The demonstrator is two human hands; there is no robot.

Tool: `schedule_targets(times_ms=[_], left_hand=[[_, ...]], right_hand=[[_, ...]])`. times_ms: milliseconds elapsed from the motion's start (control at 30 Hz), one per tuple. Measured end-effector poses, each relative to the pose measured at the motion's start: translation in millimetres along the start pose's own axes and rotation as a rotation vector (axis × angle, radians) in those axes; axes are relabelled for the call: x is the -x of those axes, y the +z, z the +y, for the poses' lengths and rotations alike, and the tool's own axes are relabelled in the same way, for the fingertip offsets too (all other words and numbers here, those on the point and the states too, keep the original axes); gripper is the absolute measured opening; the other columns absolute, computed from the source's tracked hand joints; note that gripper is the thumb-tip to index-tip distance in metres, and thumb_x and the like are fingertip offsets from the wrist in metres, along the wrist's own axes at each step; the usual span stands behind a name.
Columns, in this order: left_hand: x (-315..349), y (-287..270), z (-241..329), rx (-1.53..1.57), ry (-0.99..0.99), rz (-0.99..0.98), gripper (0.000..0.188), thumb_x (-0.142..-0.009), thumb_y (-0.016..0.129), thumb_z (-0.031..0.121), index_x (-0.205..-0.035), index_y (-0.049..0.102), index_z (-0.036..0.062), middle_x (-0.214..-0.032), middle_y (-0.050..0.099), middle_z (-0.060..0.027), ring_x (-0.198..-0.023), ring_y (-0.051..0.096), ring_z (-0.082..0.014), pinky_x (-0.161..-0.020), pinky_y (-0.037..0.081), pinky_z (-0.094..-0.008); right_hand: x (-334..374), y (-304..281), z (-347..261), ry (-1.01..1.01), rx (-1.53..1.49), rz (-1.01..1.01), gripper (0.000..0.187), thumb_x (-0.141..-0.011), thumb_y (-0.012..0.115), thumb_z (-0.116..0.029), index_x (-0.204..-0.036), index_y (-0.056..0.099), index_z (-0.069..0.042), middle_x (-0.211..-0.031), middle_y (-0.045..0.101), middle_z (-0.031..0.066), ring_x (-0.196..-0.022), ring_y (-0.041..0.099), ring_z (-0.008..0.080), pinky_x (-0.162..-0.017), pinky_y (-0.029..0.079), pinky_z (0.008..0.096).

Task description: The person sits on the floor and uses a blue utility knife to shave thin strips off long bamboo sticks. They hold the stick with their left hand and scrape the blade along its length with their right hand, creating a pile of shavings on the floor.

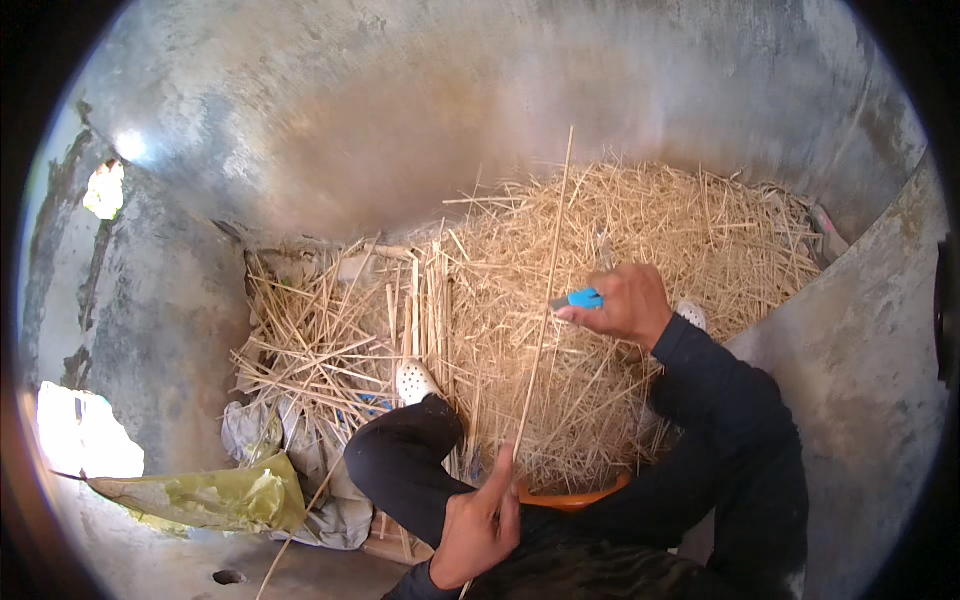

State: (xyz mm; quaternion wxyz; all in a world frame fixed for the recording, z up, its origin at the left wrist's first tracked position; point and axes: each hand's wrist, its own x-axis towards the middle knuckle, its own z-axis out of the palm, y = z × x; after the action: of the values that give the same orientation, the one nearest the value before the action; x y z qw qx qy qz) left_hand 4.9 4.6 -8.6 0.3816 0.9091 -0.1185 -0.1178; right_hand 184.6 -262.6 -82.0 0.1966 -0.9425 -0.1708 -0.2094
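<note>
A long, thin bamboo-like strip [548,270] slants up from my lap, away from me over the straw-coloured heap. Its lower part passes through my left hand [478,530], which is closed around it with the index finger pointing along it. Farther up, my right hand [630,305] is closed on a small knife [580,299] with a bright blue handle. The knife's short grey blade meets the strip from the right. My right fingers are partly hidden behind the back of the hand.
Thin shavings [690,240] lie heaped ahead and right. Loose split strips [310,340] are piled at left, near my white perforated clog [415,382]. A yellow plastic sack [220,497] lies at lower left; an orange rim [575,500] shows before my lap. Grey walls [400,120] enclose the spot.
</note>
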Motion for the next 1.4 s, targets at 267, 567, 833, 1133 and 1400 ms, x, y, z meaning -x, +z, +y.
schedule_targets(times_ms=[267,567,833,1133,1400], left_hand=[[21.8,8.5,-2.1,0.112,0.05,-0.027,0.05,-0.087,0.052,-0.003,-0.137,0.044,0.0007,-0.057,0.052,-0.0121,-0.044,0.049,-0.0131,-0.046,0.039,-0.0244],[56.5,-13.2,8.0,0.166,-0.178,-0.143,0.035,-0.095,0.049,0.013,-0.127,0.052,-0.0018,-0.063,0.043,-0.0179,-0.057,0.048,-0.0132,-0.056,0.043,-0.0315],[85.9,10.5,-41.5,0.242,-0.166,-0.368,0.035,-0.096,0.048,0.021,-0.123,0.056,0.0011,-0.07,0.041,-0.0142,-0.065,0.041,-0.0139,-0.059,0.039,-0.034],[23.1,-0.6,-48.9,1.041,-0.389,-0.11,0.048,-0.098,0.046,0.009,-0.144,0.033,0.0033,-0.055,0.04,0.0016,-0.043,0.037,-0.0074,-0.041,0.033,-0.0206],[1.3,4.2,-22.5,0.944,-0.342,-0.132,0.053,-0.099,0.047,0.01,-0.148,0.027,0.0054,-0.058,0.039,0.0039,-0.049,0.037,-0.0043,-0.044,0.032,-0.0191]], right_hand=[[-15.7,9.2,47.9,0.203,0.115,0.04,0.081,-0.078,0.036,-0.084,-0.051,0.055,-0.011,-0.039,0.04,0.0013,-0.033,0.043,0.0157,-0.034,0.03,0.0327],[-26.7,-3.1,114.9,0.371,0.19,0.045,0.08,-0.081,0.037,-0.081,-0.052,0.055,-0.008,-0.044,0.043,0.0051,-0.043,0.049,0.0216,-0.042,0.036,0.0405],[-13.2,0.5,209.2,0.901,0.173,0.166,0.081,-0.083,0.037,-0.077,-0.055,0.057,-0.004,-0.05,0.048,0.0122,-0.049,0.051,0.0261,-0.048,0.038,0.0435],[-25.1,0.7,59.1,0.494,-0.163,-0.182,0.071,-0.088,0.046,-0.068,-0.055,0.054,-0.005,-0.046,0.038,0.0045,-0.045,0.041,0.0206,-0.046,0.033,0.039],[29.4,-4.1,-69.3,-0.204,-0.211,-0.236,0.07,-0.08,0.049,-0.075,-0.053,0.058,-0.011,-0.042,0.048,0.0058,-0.034,0.049,0.0228,-0.037,0.038,0.0359]])
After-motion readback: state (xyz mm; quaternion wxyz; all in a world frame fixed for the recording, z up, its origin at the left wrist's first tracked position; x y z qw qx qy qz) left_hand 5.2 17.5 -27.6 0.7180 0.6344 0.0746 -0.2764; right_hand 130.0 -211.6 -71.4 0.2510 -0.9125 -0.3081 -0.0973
